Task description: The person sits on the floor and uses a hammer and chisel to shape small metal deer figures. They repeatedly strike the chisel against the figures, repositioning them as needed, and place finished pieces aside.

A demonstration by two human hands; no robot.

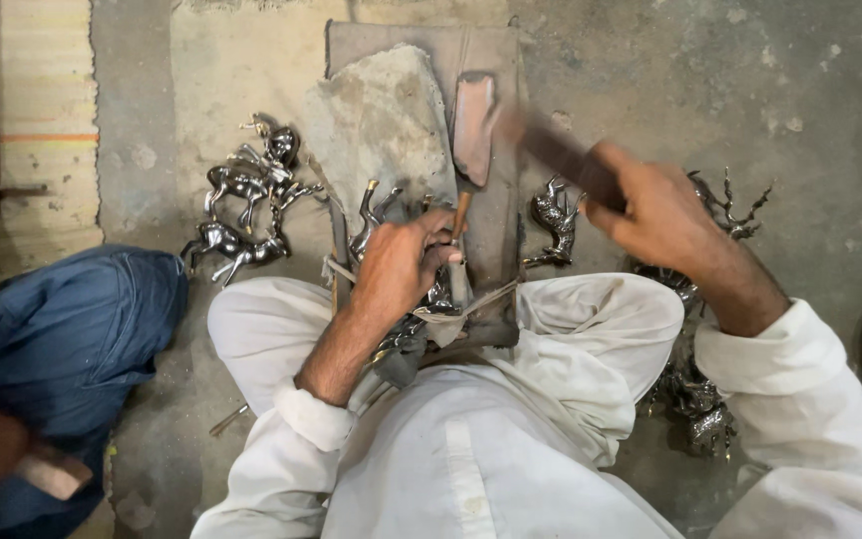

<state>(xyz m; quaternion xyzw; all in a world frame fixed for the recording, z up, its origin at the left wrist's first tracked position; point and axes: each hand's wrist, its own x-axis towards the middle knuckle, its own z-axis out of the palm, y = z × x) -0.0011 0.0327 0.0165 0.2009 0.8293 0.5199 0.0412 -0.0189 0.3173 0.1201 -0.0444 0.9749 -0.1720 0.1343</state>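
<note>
My sleeves (810,389) and trousers (591,339) are plain off-white. The deer figurines (246,195) beside me shine silvery grey with dark shadows. The floor (730,90) is mottled grey-brown concrete. A folded cloth (381,120) is dusty grey. Someone nearby wears blue denim (62,339).

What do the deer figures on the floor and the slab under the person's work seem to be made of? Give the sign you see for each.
Deer figures: most likely cast metal, polished; they look silvery with bright glints. Slab: seemingly stone or concrete; grey, matt and rough with chipped edges. Tool in the right hand: too blurred to tell.
</note>
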